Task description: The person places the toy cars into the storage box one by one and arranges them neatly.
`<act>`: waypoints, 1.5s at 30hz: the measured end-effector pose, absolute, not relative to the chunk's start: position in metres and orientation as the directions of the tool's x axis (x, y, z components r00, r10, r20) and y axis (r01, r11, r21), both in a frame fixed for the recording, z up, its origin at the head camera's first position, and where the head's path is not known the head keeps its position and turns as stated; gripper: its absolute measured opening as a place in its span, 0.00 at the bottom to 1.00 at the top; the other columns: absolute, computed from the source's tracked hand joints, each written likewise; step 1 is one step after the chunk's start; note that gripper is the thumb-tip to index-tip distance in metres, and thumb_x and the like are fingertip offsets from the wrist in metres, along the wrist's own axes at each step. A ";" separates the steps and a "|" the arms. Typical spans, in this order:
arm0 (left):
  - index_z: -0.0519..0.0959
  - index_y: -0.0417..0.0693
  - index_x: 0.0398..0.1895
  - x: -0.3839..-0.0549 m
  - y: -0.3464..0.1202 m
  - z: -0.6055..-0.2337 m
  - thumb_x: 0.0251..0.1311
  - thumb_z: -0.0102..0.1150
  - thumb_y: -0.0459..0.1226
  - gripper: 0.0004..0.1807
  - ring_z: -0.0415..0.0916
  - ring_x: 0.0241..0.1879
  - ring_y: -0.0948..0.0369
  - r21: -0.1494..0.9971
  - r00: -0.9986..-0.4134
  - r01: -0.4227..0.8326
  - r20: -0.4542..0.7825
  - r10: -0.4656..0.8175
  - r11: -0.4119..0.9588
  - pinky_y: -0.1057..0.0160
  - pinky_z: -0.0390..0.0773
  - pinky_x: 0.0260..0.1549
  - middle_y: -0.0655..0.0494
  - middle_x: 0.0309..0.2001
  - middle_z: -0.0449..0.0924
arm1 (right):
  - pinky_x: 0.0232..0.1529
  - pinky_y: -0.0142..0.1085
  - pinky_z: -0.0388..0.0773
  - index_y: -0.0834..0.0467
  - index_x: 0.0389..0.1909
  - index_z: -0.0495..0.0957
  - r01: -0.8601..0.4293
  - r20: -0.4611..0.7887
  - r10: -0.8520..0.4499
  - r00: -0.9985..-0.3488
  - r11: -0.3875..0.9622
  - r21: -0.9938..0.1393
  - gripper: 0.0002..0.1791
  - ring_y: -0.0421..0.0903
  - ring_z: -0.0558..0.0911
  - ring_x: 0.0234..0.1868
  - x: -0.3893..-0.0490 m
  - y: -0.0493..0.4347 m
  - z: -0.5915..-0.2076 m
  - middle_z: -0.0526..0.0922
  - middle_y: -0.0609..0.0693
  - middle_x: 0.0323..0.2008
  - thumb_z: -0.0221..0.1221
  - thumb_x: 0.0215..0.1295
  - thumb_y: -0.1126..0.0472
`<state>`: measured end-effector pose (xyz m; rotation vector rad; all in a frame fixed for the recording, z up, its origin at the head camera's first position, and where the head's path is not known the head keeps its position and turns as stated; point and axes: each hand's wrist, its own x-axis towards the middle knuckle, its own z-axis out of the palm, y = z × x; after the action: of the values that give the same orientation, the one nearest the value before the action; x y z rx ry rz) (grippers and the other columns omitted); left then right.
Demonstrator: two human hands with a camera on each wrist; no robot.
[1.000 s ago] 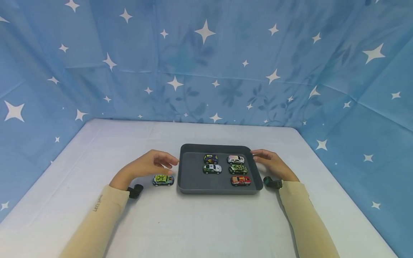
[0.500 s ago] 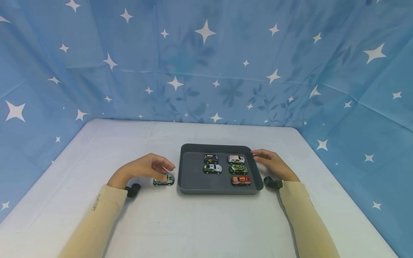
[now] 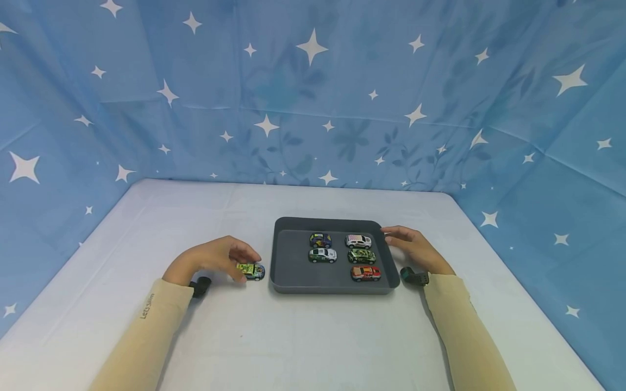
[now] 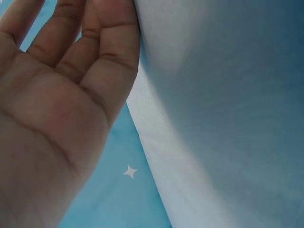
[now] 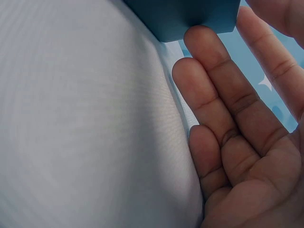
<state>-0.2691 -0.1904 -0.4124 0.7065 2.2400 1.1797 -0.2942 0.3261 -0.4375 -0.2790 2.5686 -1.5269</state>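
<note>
My left hand (image 3: 215, 259) hovers at a toy car (image 3: 251, 271) with a yellow-green patterned roof, on the table left of the grey tray (image 3: 293, 282). The thumb is near the car's left end and the fingers bend above its far side. Grip contact is not visible; the left wrist view shows loosely bent fingers (image 4: 114, 42) but no car. At the tray's right wall, my right hand (image 3: 414, 250) rests its fingertips; in the right wrist view a fingertip (image 5: 202, 42) touches the tray's dark wall (image 5: 190, 19).
Several toy cars stand inside the tray: a dark blue one (image 3: 320, 240), a white-and-green one (image 3: 323, 255), a white one (image 3: 358, 241), a green camouflage one (image 3: 362, 256) and a red one (image 3: 365, 273). A blue star-print curtain (image 3: 313, 108) hangs behind the white table (image 3: 293, 342).
My left hand has drawn back left and lowered toward the patterned toy car, its thumb shifting from beyond the car to the car's left end. The right hand and tray have stayed put.
</note>
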 end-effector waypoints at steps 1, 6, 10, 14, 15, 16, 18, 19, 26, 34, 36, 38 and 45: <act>0.84 0.32 0.60 -0.269 -0.190 -0.412 0.50 0.80 0.25 0.30 0.83 0.61 0.48 0.844 -0.740 0.208 -0.196 0.644 0.495 0.51 0.80 0.63 0.43 0.60 0.87 | 0.79 0.68 0.53 0.69 0.72 0.75 -0.086 -0.027 -0.230 -0.973 0.467 -0.880 0.28 0.70 0.64 0.79 -0.294 0.326 -0.437 0.73 0.69 0.74 0.63 0.81 0.57; 0.86 0.33 0.57 -0.270 -0.190 -0.412 0.47 0.82 0.24 0.30 0.83 0.53 0.56 0.829 -0.750 0.211 -0.203 0.630 0.518 0.56 0.81 0.59 0.47 0.56 0.88 | 0.80 0.68 0.53 0.70 0.72 0.74 -0.079 -0.030 -0.231 -0.972 0.448 -0.891 0.28 0.69 0.64 0.79 -0.293 0.324 -0.435 0.73 0.70 0.74 0.63 0.80 0.58; 0.86 0.33 0.56 -0.271 -0.190 -0.414 0.45 0.82 0.24 0.29 0.81 0.48 0.59 0.817 -0.753 0.225 -0.200 0.627 0.531 0.58 0.81 0.56 0.50 0.53 0.89 | 0.80 0.68 0.52 0.71 0.72 0.74 -0.080 -0.031 -0.235 -0.971 0.447 -0.891 0.28 0.69 0.64 0.80 -0.293 0.325 -0.436 0.72 0.71 0.74 0.63 0.80 0.59; 0.87 0.34 0.54 -0.273 -0.189 -0.416 0.44 0.82 0.24 0.28 0.80 0.46 0.60 0.804 -0.762 0.233 -0.198 0.617 0.547 0.59 0.81 0.54 0.53 0.50 0.88 | 0.80 0.68 0.52 0.70 0.72 0.74 -0.076 -0.036 -0.234 -0.972 0.450 -0.890 0.28 0.69 0.63 0.80 -0.294 0.326 -0.437 0.72 0.71 0.74 0.63 0.80 0.58; 0.87 0.34 0.53 -0.273 -0.189 -0.416 0.44 0.82 0.25 0.27 0.80 0.45 0.60 0.801 -0.765 0.234 -0.198 0.613 0.552 0.59 0.81 0.54 0.54 0.49 0.88 | 0.80 0.68 0.51 0.70 0.72 0.74 -0.073 -0.038 -0.232 -0.972 0.451 -0.890 0.28 0.69 0.63 0.80 -0.294 0.326 -0.437 0.72 0.71 0.74 0.63 0.80 0.58; 0.87 0.35 0.52 -0.272 -0.189 -0.416 0.44 0.82 0.24 0.27 0.80 0.45 0.60 0.798 -0.768 0.233 -0.200 0.608 0.556 0.59 0.81 0.53 0.54 0.47 0.88 | 0.80 0.68 0.51 0.70 0.72 0.74 -0.074 -0.037 -0.233 -0.972 0.452 -0.889 0.28 0.69 0.63 0.80 -0.294 0.326 -0.437 0.72 0.71 0.74 0.63 0.80 0.58; 0.88 0.35 0.50 -0.271 -0.188 -0.414 0.44 0.82 0.25 0.26 0.80 0.44 0.60 0.791 -0.777 0.228 -0.205 0.596 0.568 0.59 0.81 0.52 0.55 0.46 0.88 | 0.80 0.68 0.51 0.70 0.72 0.74 -0.075 -0.038 -0.234 -0.971 0.457 -0.887 0.28 0.69 0.62 0.80 -0.294 0.327 -0.437 0.72 0.71 0.74 0.63 0.80 0.58; 0.88 0.36 0.50 -0.270 -0.187 -0.414 0.44 0.82 0.25 0.25 0.80 0.43 0.60 0.786 -0.781 0.225 -0.208 0.589 0.575 0.59 0.81 0.51 0.55 0.45 0.88 | 0.80 0.69 0.51 0.70 0.72 0.74 -0.076 -0.038 -0.235 -0.971 0.459 -0.885 0.28 0.69 0.62 0.81 -0.295 0.327 -0.438 0.72 0.70 0.74 0.63 0.80 0.57; 0.90 0.39 0.46 -0.268 -0.186 -0.411 0.46 0.83 0.27 0.20 0.80 0.39 0.60 0.764 -0.802 0.221 -0.211 0.559 0.605 0.59 0.80 0.45 0.57 0.40 0.88 | 0.80 0.68 0.51 0.70 0.72 0.74 -0.076 -0.039 -0.235 -0.971 0.460 -0.885 0.28 0.69 0.62 0.81 -0.295 0.327 -0.438 0.72 0.70 0.74 0.63 0.80 0.57; 0.91 0.40 0.45 -0.267 -0.188 -0.409 0.50 0.82 0.29 0.18 0.84 0.43 0.60 0.757 -0.805 0.240 -0.194 0.560 0.607 0.55 0.80 0.52 0.56 0.42 0.91 | 0.80 0.68 0.51 0.70 0.72 0.74 -0.078 -0.039 -0.234 -0.971 0.467 -0.881 0.28 0.69 0.62 0.80 -0.295 0.326 -0.437 0.72 0.70 0.74 0.63 0.80 0.58; 0.91 0.40 0.46 -0.267 -0.189 -0.409 0.51 0.82 0.29 0.17 0.83 0.44 0.60 0.753 -0.810 0.240 -0.193 0.554 0.613 0.55 0.80 0.51 0.56 0.42 0.91 | 0.80 0.68 0.51 0.70 0.72 0.74 -0.079 -0.040 -0.236 -0.971 0.472 -0.878 0.28 0.69 0.62 0.81 -0.295 0.326 -0.437 0.72 0.70 0.74 0.63 0.80 0.58; 0.91 0.41 0.46 -0.267 -0.189 -0.407 0.51 0.82 0.30 0.17 0.82 0.44 0.59 0.743 -0.818 0.241 -0.190 0.542 0.624 0.55 0.79 0.51 0.57 0.42 0.90 | 0.80 0.68 0.51 0.70 0.72 0.74 -0.078 -0.041 -0.235 -0.971 0.474 -0.877 0.28 0.69 0.62 0.81 -0.295 0.326 -0.437 0.72 0.70 0.74 0.63 0.80 0.57; 0.92 0.46 0.48 -0.266 -0.193 -0.399 0.55 0.81 0.35 0.16 0.80 0.48 0.56 0.705 -0.861 0.258 -0.142 0.488 0.661 0.54 0.77 0.48 0.57 0.44 0.90 | 0.80 0.69 0.51 0.69 0.73 0.74 -0.077 -0.044 -0.238 -0.970 0.476 -0.876 0.29 0.69 0.62 0.81 -0.295 0.327 -0.437 0.73 0.70 0.74 0.63 0.80 0.57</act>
<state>-0.2656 -0.1929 -0.3993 0.5937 2.5594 1.0144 -0.2950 0.3266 -0.4368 -0.2757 2.5588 -1.5063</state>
